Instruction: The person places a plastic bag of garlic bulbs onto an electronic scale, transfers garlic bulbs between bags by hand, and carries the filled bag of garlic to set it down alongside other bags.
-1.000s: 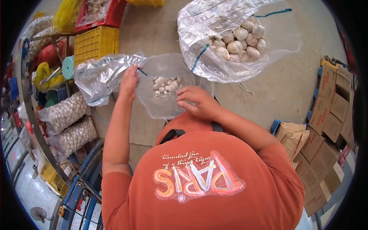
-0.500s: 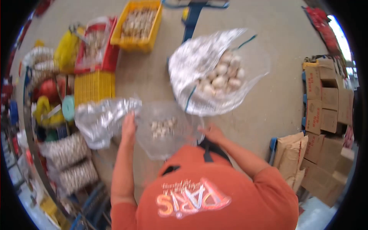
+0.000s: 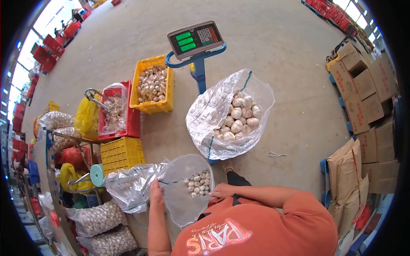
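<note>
A translucent white mesh bag (image 3: 177, 209) is stretched open between my hands, low in front of my body. My left hand (image 3: 156, 195) grips its left rim, where a green drawstring shows. At the right rim, the fingers of my right hand (image 3: 221, 190) are closed on the mesh. A cluster of small garlic bulbs (image 3: 199, 184) shows at the bag's right side; whether they lie inside or behind the mesh, I cannot tell. Just beyond, a larger clear bag (image 3: 205, 117) stands open with big garlic bulbs (image 3: 239, 115) in it, apart from both hands.
Behind the large bag rises a blue platform scale with a lit display (image 3: 195, 39). A yellow crate (image 3: 171, 100) and a red crate (image 3: 136, 123) hold garlic. Left are silvery plastic (image 3: 132, 187) and filled garlic sacks (image 3: 100, 217). Cardboard boxes (image 3: 356, 109) and paper sacks (image 3: 341, 179) line the right.
My view has tilted up, so the scale display now shows. My hands are closer together on the mesh bag, and the small garlic appears nearer my right hand.
</note>
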Demonstrator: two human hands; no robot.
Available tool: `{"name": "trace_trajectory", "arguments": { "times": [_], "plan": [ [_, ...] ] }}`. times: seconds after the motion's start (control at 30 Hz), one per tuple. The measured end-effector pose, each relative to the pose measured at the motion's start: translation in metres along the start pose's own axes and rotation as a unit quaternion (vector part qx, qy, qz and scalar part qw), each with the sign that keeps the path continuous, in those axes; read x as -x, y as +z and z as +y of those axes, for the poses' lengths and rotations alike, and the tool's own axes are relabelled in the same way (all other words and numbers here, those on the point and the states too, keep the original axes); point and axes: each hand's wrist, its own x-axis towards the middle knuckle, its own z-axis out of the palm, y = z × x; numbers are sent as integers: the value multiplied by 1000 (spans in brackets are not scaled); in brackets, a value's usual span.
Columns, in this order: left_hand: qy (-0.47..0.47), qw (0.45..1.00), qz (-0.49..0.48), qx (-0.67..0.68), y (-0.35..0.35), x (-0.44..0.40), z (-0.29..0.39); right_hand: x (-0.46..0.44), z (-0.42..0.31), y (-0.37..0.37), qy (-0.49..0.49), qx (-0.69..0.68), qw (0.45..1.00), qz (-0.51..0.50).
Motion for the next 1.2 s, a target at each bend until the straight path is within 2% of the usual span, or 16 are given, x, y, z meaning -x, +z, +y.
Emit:
{"name": "trace_trajectory", "arguments": {
  "times": [0.13, 0.2, 0.27, 0.33, 0.43, 0.57, 0.67, 0.7, 0.77, 0.8, 0.83, 0.9, 1.0, 1.07, 1.13, 1.2],
  "plan": [
    [20, 995, 102, -3, -34, 19, 11, -3, -59, -10, 0, -85, 995, -59],
    [21, 991, 136, 9, -58, 33, 20, -5, -69, -2, -80, -104, 990, -54],
    [67, 987, 139, 37, -73, 51, 36, 5, -105, -14, -81, -122, 985, -86],
    [111, 982, 146, 51, -78, 69, 56, 7, -124, -20, -58, -248, 955, -152],
    [133, 983, 125, 33, -62, 85, 75, -2, -132, -32, -71, -275, 957, -55],
    [85, 992, 96, -16, -49, 48, 23, -19, -78, -28, 3, -170, 984, 51],
    [37, 994, 95, 43, -54, 24, -21, -6, -51, -27, 34, -97, 991, 85],
    [27, 983, 179, 10, -50, 15, -28, -10, -26, -22, 13, 10, 994, 109],
    [32, 983, 169, 67, -27, 38, -2, 5, -32, -27, 16, -50, 990, 128],
    [53, 986, 135, 81, -30, 40, -5, 1, 0, -20, -83, 116, 979, 144],
    [81, 987, 135, 33, -40, 35, -14, 10, -28, -35, 44, -12, 993, 107],
    [99, 976, 189, -32, -40, 25, -20, 15, -30, -42, 160, -92, 981, 62],
    [139, 956, 238, -96, -28, 36, -29, 14, -28, -51, 160, -117, 979, 51],
    [166, 845, 374, -344, -13, 61, -36, 15, -35, -60, 158, -158, 973, 57],
    [124, 846, 369, -365, -2, 87, -47, 10, -34, -70, 166, -145, 975, 25],
    [9, 908, 339, -244, 3, 104, -70, 8, -33, -76, 183, -131, 974, -5]
  ]
}}
